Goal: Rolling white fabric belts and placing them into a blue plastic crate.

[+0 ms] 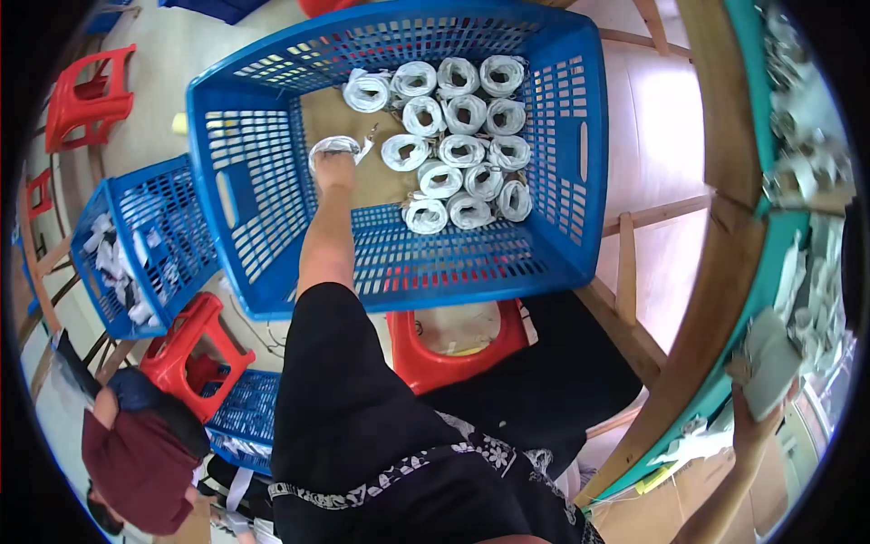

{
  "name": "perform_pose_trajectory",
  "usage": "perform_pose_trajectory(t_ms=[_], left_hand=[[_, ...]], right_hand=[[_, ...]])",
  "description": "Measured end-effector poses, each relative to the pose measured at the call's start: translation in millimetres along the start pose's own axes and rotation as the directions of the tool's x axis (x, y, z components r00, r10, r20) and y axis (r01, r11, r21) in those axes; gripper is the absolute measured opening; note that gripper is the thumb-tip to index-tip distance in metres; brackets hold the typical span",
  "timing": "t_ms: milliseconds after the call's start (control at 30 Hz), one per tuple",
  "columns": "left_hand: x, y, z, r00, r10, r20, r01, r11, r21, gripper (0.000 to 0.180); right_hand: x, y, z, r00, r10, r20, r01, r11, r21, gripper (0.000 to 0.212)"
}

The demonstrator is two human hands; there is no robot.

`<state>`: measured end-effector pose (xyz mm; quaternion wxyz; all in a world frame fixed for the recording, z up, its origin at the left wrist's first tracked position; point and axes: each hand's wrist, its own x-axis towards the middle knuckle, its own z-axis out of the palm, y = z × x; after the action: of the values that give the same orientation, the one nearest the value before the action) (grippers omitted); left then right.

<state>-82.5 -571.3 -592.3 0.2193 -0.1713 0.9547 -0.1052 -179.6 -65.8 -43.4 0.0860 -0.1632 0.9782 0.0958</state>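
Observation:
My left hand reaches down into a large blue plastic basket. Its fingers are closed on a white fabric roll, which has a loose end sticking out to its right. Rows of similar white coiled rolls stand on end to the right of it, on the basket's brown cardboard-like bottom. Far to the right, beside the green-covered table, my right hand grips a flat, pale grey-white bundle. What the bundle is made of cannot be made out.
Strips of white material lie along the green table edge. Red plastic stools stand under the basket and at left. A smaller blue crate holds white scraps. At lower left a person in a dark red top bends over.

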Motion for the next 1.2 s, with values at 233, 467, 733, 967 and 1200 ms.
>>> perform_pose_trajectory(t_ms=[233,467,733,967,1200], left_hand=[[83,50,51,0.960,0.196,0.201,-0.201,0.980,0.004,0.016],[105,68,104,0.973,0.229,0.009,-0.225,0.961,-0.163,0.018],[50,72,0,0.962,0.264,0.064,-0.205,0.862,-0.464,0.019],[-186,95,-325,0.754,0.177,-0.633,-0.570,-0.303,-0.764,0.043],[-301,39,-385,0.180,0.099,-0.979,-0.837,-0.508,-0.205,0.041]], right_hand=[[-24,27,-13,0.917,0.216,0.334,-0.286,0.942,0.175,0.035],[-33,36,-12,0.754,0.612,0.238,-0.625,0.780,-0.029,0.034],[0,-1,0,0.901,0.300,0.313,-0.393,0.871,0.295,0.027],[10,-44,-22,0.985,-0.160,0.063,0.169,0.968,-0.186,0.023],[-46,-170,5,0.277,-0.751,0.599,0.913,0.400,0.079,0.010]])
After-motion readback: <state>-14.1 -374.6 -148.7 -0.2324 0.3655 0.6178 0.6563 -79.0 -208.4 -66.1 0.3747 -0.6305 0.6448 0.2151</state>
